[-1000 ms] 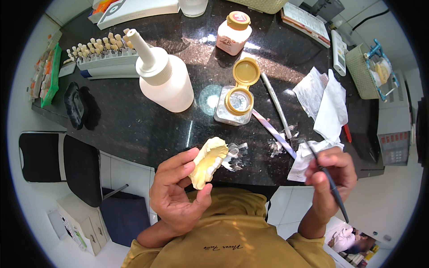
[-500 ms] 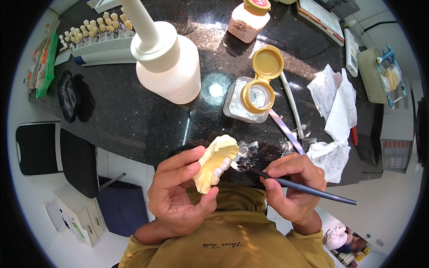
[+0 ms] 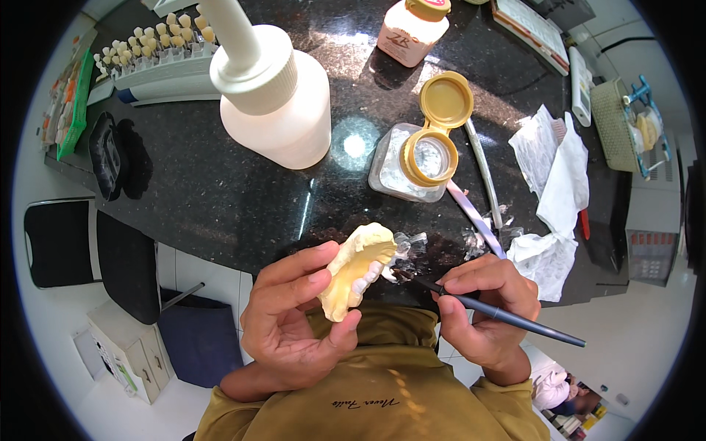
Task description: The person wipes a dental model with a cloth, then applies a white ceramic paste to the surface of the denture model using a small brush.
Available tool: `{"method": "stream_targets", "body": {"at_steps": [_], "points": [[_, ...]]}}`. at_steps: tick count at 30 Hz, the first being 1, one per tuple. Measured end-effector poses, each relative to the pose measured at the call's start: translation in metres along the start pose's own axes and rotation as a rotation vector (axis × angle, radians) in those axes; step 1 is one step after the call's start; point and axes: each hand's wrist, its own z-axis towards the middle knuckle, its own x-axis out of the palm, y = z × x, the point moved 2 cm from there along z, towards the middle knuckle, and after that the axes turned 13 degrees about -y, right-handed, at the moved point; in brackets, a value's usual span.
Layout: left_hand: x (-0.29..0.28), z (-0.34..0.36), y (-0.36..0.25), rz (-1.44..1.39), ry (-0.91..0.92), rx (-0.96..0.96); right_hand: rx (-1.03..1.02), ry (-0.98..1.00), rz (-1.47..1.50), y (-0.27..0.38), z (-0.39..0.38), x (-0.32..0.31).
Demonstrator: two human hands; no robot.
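My left hand (image 3: 294, 316) pinches a yellow plaster dental cast (image 3: 340, 283) by its edges, between the thumb and fingers. A short row of white teeth (image 3: 368, 275) lines the cast's right side. Held like a pen, a slim dark-blue tool (image 3: 507, 316) rests in my closed right hand (image 3: 489, 309). Its thin dark end points left toward the teeth, with a small gap between; the exact tip is hard to make out against the dark table. Just beyond the cast lie crumpled clear scraps (image 3: 410, 248). A square jar of white material (image 3: 401, 163) stands with its gold lid flipped up.
A large white pump bottle (image 3: 279, 110) stands at left, before a tooth shade rack (image 3: 165, 55). A pink jar (image 3: 412, 33) is farther back. Two stick-like tools, one lilac (image 3: 476, 220), and white tissues (image 3: 548, 198) lie at right. A black dish (image 3: 108, 158) sits far left.
The tool's end has drawn slightly right, away from the teeth, and the right hand has shifted a little. The left hand keeps its hold on the cast.
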Motion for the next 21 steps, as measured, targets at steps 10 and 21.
{"method": "stream_targets", "body": {"at_steps": [10, 21], "points": [[-0.0003, -0.0024, -0.0003, 0.042, -0.032, 0.007, 0.025, -0.044, -0.006, 0.0034, 0.0011, 0.0028], [0.0011, 0.0015, -0.0039, 0.091, -0.007, 0.062, -0.034, -0.054, 0.223, 0.0003, -0.004, -0.0047]]}}
